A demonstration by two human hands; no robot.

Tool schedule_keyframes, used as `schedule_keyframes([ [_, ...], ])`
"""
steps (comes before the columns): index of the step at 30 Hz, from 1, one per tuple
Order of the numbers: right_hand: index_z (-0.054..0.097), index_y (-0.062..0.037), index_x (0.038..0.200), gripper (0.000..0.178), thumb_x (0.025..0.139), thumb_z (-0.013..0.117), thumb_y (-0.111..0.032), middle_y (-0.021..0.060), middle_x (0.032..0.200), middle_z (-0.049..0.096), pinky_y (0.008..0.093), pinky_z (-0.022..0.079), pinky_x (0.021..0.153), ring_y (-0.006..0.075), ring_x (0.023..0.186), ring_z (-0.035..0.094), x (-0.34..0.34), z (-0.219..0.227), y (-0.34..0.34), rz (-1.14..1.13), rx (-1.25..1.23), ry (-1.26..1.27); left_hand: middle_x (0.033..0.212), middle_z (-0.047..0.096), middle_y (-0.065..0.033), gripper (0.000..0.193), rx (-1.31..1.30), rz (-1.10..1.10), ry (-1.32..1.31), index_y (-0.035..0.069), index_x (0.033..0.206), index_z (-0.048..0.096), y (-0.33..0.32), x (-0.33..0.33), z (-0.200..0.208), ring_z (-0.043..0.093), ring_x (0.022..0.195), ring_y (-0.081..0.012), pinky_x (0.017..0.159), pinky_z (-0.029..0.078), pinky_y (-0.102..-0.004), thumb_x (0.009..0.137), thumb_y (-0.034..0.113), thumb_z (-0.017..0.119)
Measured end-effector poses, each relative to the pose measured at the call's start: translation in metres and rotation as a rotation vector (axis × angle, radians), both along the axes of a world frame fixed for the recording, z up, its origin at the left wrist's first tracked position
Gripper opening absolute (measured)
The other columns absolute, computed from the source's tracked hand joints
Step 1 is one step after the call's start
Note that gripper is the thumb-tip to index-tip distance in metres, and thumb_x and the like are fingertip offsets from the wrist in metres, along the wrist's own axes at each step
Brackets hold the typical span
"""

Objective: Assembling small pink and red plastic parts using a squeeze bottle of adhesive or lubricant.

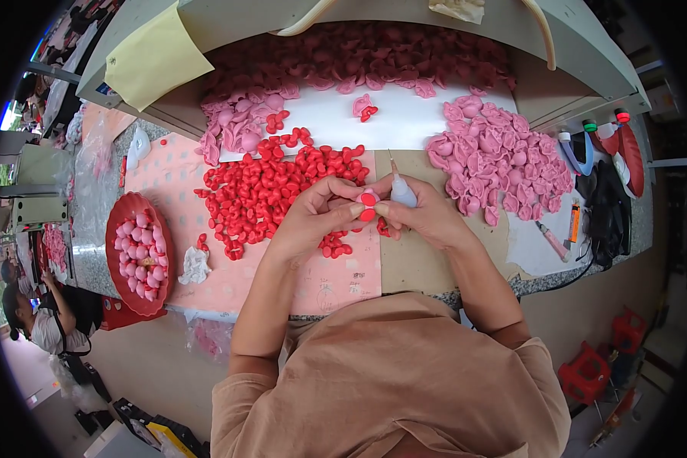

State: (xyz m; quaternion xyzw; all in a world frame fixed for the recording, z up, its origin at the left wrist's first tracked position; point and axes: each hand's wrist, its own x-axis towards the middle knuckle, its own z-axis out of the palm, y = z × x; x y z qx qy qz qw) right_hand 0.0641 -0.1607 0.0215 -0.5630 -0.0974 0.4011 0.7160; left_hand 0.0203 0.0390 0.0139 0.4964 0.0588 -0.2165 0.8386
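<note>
My left hand (322, 214) is closed, thumb and fingers pinching a small pink piece with red rounded parts (368, 208). My right hand (433, 214) holds a small translucent squeeze bottle (403, 193) with its thin needle tip pointing up and away from me. The right thumb also meets the pink-and-red piece, so both hands are together in front of my body. Just left of them spreads a heap of glossy red bow-like parts (263, 187). A pile of pink petal-shaped parts (504, 156) lies to the right.
A red scalloped bowl (166, 294) of pink balls stands at the left edge. Under the grey cabinet (580, 69), more pink parts (374, 53) lie on a white sheet (404, 114). An orange-handled cutter (574, 221) and a pink-handled tool (555, 244) lie right. Another person (49, 317) is far left.
</note>
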Motion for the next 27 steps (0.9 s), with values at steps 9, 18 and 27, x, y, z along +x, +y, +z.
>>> schedule_keyframes([
  [9,0.052,-0.0002,0.114,0.031,0.086,0.058,-0.014,0.0058,0.087,0.063,0.0209,0.044,0.053,0.0071,0.065,0.053,-0.0005,-0.0012,-0.0002,-0.013,-0.006,0.002,0.106,0.055,-0.0063,0.014,-0.005,-0.008,-0.001,0.003,0.098,0.052,0.0004,0.0004,-0.0007,0.061,0.091,-0.0169,0.079,0.055,-0.0306,0.085,0.001,0.057],
  [18,0.053,-0.0005,0.113,0.031,0.086,0.058,-0.014,0.0042,0.088,0.061,0.0208,0.045,0.053,0.0068,0.066,0.053,-0.0009,-0.0001,-0.0004,0.002,-0.008,-0.003,0.105,0.056,-0.0069,0.014,-0.021,-0.009,-0.003,0.003,0.097,0.052,0.0008,-0.0003,-0.0021,0.061,0.091,-0.0166,0.081,0.054,-0.0317,0.085,0.002,0.057],
  [27,0.054,-0.0004,0.106,0.026,0.084,0.061,-0.013,0.0042,0.079,0.059,0.0213,0.044,0.051,0.0078,0.057,0.052,-0.0010,0.0019,0.0028,-0.051,-0.022,0.001,0.104,0.058,-0.0074,0.013,-0.010,-0.013,0.003,0.003,0.097,0.052,0.0010,0.0009,-0.0012,0.061,0.090,-0.0160,0.079,0.054,-0.0305,0.085,0.003,0.058],
])
